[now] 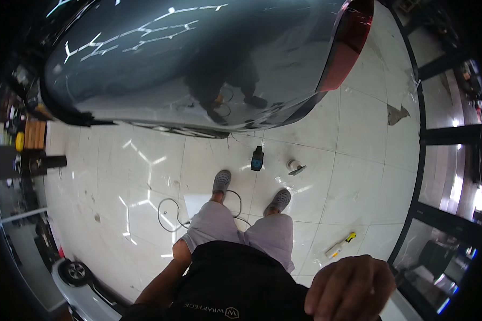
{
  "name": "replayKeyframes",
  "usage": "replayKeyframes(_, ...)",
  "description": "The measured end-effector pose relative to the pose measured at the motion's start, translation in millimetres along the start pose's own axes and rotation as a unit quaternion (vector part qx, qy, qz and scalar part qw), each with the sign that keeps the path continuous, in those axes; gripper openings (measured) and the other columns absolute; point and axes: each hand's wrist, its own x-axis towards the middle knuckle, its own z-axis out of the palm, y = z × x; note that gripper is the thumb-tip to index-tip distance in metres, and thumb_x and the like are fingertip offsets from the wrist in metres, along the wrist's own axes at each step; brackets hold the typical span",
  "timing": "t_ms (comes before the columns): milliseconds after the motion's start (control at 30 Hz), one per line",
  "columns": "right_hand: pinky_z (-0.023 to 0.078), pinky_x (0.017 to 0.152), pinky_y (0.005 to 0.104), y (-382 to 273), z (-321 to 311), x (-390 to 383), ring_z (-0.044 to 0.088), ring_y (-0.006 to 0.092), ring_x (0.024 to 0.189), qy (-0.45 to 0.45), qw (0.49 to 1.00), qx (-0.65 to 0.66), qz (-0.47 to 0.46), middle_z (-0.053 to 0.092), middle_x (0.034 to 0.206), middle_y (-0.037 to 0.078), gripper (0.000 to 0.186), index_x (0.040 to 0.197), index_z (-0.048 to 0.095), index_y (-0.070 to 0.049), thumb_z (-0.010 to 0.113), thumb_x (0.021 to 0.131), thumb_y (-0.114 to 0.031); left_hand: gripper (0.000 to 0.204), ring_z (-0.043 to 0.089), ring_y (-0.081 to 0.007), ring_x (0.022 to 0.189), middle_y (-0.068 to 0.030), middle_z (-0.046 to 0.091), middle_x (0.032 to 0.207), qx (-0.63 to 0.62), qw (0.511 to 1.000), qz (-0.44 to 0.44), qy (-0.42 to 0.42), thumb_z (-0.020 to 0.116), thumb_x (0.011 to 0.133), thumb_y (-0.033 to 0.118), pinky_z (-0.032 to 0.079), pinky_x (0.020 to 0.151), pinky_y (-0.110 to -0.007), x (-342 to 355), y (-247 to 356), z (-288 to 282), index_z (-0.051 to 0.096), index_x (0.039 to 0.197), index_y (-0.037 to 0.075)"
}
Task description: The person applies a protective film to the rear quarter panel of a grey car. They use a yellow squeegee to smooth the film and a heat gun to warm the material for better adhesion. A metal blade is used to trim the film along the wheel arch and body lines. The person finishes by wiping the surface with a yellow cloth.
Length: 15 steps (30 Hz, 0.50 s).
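Observation:
My right hand (351,289) is raised close at the lower right, its fingers curled inward. Whatever those fingers may hold is hidden. Only my bent left arm (166,278) shows, beside my torso and thigh; the left hand itself is out of sight. Ahead stands a glossy dark grey car (198,69) with a red tail light (351,45). On the floor between my feet and the car lies a black and blue device (257,159). To its right sits a small pale object with a grey disc-like part (294,167).
A spray bottle (341,245) with a yellow head lies on the tiled floor at right. A cable (163,219) loops around my feet near a white sheet (194,203). Dark-framed glass panels (439,139) line the right side. A white car (80,289) stands lower left.

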Motion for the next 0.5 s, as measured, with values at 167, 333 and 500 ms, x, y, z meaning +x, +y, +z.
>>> replayKeyframes(167, 0.052, 0.083, 0.0410, -28.3, 0.6, 53.6, 0.065, 0.0286, 0.091, -0.170, 0.973, 0.143, 0.067, 0.068, 0.100, 0.014, 0.013, 0.104, 0.069, -0.010, 0.065, 0.094, -0.015, 0.024, 0.066, -0.0391, 0.083, -0.0195, 0.067, 0.084, -0.079, 0.992, -0.097, -0.012, 0.061, 0.080, 0.025, 0.053, 0.071, -0.048, -152.1, 54.8, 69.6, 0.067, 0.085, 0.003)
replayKeyframes(333, 0.053, 0.075, 0.0438, 5.6, -31.3, 41.3, 0.064, 0.0315, 0.082, -0.307, 0.929, 0.182, 0.100, 0.065, 0.093, 0.019, 0.013, 0.097, 0.064, -0.004, 0.065, 0.090, -0.015, 0.024, 0.064, -0.0407, 0.088, -0.0208, 0.064, 0.093, -0.154, 0.975, -0.131, 0.088, 0.064, 0.078, 0.023, 0.053, 0.073, -0.047, -145.5, 72.4, 82.1, 0.066, 0.086, 0.001)
replayKeyframes(500, 0.053, 0.075, 0.0429, 44.9, -51.2, 7.5, 0.064, 0.0285, 0.082, -0.130, 0.953, -0.040, 0.272, 0.063, 0.100, 0.016, 0.024, 0.115, 0.058, 0.000, 0.059, 0.092, -0.005, 0.012, 0.059, -0.0394, 0.088, -0.0193, 0.060, 0.094, -0.101, 0.991, -0.010, 0.084, 0.064, 0.082, 0.007, 0.052, 0.075, -0.046, -199.2, 79.2, 24.5, 0.059, 0.092, 0.002)
